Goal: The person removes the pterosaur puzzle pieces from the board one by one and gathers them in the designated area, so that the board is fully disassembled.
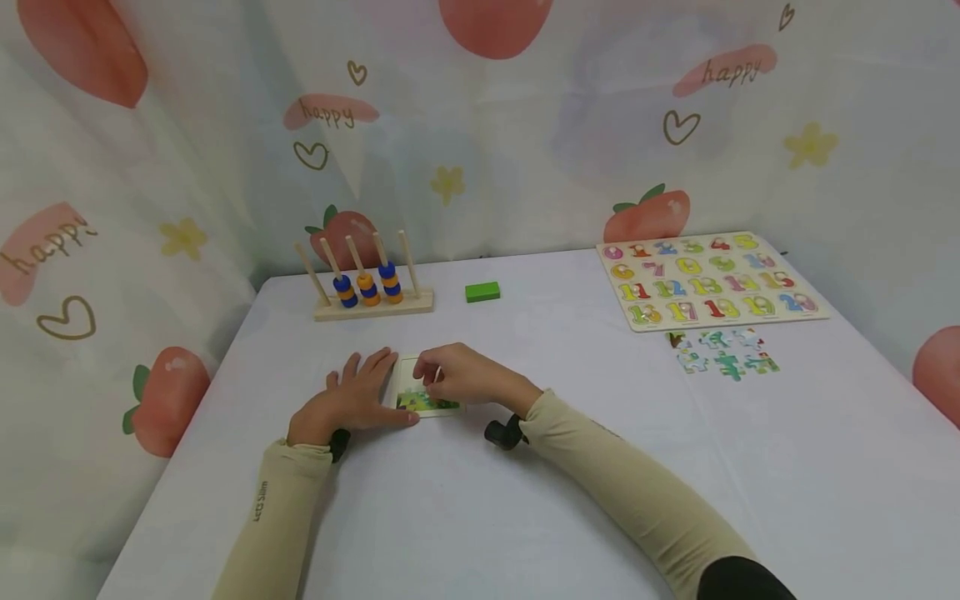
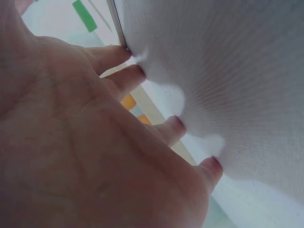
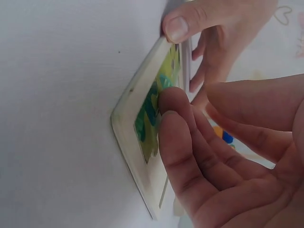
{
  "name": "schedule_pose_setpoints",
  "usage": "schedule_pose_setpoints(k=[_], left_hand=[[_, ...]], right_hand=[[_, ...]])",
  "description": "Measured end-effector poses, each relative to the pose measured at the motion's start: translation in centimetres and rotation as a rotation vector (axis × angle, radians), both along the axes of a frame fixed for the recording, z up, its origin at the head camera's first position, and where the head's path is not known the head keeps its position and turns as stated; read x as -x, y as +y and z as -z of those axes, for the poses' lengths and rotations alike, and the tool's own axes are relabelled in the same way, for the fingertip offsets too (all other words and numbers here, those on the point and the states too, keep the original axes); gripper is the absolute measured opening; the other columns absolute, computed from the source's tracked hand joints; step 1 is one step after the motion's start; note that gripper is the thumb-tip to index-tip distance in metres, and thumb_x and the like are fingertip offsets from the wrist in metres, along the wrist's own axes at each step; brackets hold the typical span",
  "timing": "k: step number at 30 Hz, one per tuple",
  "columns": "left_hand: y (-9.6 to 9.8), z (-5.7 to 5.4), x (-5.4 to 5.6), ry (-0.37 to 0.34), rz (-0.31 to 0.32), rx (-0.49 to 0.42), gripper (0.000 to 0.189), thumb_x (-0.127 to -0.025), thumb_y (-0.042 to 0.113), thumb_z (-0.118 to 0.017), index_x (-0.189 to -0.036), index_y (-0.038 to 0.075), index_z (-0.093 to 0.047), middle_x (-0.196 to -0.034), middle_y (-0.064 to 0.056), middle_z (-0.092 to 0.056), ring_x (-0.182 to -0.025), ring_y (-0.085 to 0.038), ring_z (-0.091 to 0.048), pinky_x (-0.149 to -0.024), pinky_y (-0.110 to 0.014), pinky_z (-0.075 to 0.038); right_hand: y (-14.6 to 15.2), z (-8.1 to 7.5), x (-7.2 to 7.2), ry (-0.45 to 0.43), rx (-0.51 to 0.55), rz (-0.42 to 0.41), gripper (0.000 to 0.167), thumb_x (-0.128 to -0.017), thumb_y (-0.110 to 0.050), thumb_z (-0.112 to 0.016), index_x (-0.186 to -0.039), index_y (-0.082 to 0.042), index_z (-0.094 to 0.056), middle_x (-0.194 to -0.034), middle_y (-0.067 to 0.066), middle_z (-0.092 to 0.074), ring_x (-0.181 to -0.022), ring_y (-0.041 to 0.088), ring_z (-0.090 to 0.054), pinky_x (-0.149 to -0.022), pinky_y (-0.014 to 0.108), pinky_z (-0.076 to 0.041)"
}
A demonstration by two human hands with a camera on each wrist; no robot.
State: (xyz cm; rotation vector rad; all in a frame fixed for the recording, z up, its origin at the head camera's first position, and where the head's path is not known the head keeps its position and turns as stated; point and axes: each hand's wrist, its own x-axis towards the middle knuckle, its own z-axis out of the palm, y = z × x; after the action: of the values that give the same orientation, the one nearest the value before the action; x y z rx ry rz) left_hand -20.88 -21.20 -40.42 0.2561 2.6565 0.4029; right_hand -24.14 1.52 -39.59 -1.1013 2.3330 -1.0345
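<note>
A small framed picture puzzle (image 1: 405, 364) lies flat on the white table, with green jungle-like pieces (image 1: 417, 402) along its near side and a pale bare part beyond. My left hand (image 1: 347, 402) is spread at its left, thumb at the near edge and fingertips on the cloth. Over the puzzle's right part bends my right hand (image 1: 468, 373). In the right wrist view its fingers (image 3: 175, 137) are loosely bent close to the picture, and the thumb stands apart from the lower fingers. No piece shows between them; whether the fingertips touch the picture is unclear.
Loose jigsaw pieces (image 1: 727, 364) lie at the right, below a wooden number board (image 1: 660, 323). A peg stand (image 1: 322, 312) with blue and orange rings stands at the back left. Near it lies a green block (image 1: 482, 292). A patterned curtain (image 1: 525, 167) hangs behind the table.
</note>
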Motion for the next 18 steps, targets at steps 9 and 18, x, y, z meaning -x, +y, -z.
schedule_pose_setpoints(k=[9,18], left_hand=[[-0.2,0.2,0.0,0.007,0.001,-0.022,0.119,-0.087,0.067,-0.078,-0.171,0.005,-0.021,-0.178,-0.015,-0.013,-0.159,-0.055,-0.002,-0.118,-0.081,-0.004],[-0.2,0.1,0.0,0.007,-0.005,-0.035,0.118,-0.087,0.065,-0.079,-0.171,0.006,-0.021,-0.178,-0.015,-0.013,-0.159,-0.054,0.0,-0.118,-0.08,-0.003]], right_hand=[[-2.0,0.2,0.2,0.051,-0.135,0.01,0.017,-0.094,0.003,-0.07,-0.11,0.001,-0.076,-0.096,0.006,-0.073,-0.088,0.016,-0.063,-0.079,0.027,-0.053],[-3.3,0.2,0.4,0.086,-0.221,0.009,0.021,-0.093,0.0,-0.076,-0.114,-0.001,-0.073,-0.103,0.008,-0.071,-0.093,0.02,-0.061,-0.08,0.032,-0.052]])
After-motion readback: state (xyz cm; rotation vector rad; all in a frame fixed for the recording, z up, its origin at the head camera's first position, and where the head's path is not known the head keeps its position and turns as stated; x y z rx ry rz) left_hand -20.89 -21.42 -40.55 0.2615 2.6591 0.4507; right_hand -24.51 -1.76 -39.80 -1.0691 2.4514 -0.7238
